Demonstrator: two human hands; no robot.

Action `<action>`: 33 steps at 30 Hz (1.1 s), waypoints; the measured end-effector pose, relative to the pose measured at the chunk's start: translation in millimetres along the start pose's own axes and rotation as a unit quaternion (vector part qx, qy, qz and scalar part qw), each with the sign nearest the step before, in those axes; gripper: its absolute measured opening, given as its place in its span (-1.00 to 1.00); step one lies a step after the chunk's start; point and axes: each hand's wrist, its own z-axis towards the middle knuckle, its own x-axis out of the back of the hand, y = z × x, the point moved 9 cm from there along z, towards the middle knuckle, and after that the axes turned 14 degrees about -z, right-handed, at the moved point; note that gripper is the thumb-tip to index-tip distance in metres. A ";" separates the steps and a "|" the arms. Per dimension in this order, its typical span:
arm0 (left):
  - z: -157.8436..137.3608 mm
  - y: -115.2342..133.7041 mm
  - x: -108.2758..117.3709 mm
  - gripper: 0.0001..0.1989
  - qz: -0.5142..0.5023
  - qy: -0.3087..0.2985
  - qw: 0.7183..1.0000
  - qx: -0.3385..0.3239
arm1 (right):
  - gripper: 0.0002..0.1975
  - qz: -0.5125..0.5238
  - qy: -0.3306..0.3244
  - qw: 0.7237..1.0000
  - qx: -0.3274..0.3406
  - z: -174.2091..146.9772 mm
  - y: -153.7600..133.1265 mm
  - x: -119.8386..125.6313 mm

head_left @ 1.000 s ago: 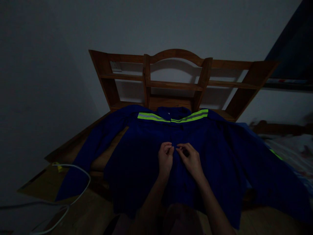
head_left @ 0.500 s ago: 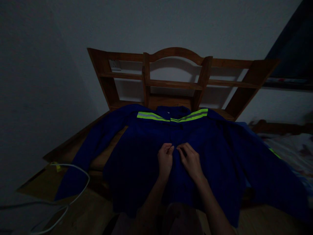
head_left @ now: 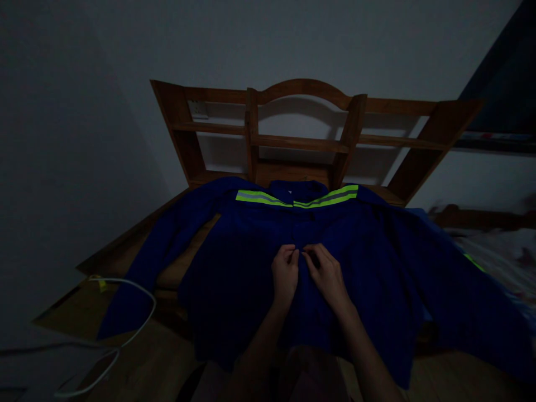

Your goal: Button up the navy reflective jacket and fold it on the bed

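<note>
We find the jacket [head_left: 355, 262] spread flat, our left hand [head_left: 285, 273] and right hand [head_left: 327, 274] pinching its front placket mid-chest; lower front apparently unfastened.

both hands side by side, left hand [head_left: 285, 272] and right hand [head_left: 326, 273], fingertips curled, nearly touching

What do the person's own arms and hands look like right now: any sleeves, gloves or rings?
Both forearms are bare, with no sleeves in view. The left hand and right hand wear no gloves. No watch, ring or wristband shows, though the dim light could hide small items.
</note>
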 end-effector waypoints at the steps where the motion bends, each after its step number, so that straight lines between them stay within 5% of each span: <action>1: 0.3 -1.8 -0.4 -0.87 -0.007 -0.001 1.000 0.006 | -0.84 0.002 -0.002 1.000 -0.001 0.0 0.1 -0.3; 18: 2.9 -4.8 1.0 -0.85 -0.026 0.001 0.999 0.020 | -0.88 0.058 -0.005 0.996 -0.066 3.6 12.6 1.8; 33: 2.2 -1.1 -1.6 -0.87 -0.059 -0.007 0.997 0.039 | -0.87 0.049 -0.003 0.997 -0.054 4.4 9.3 2.8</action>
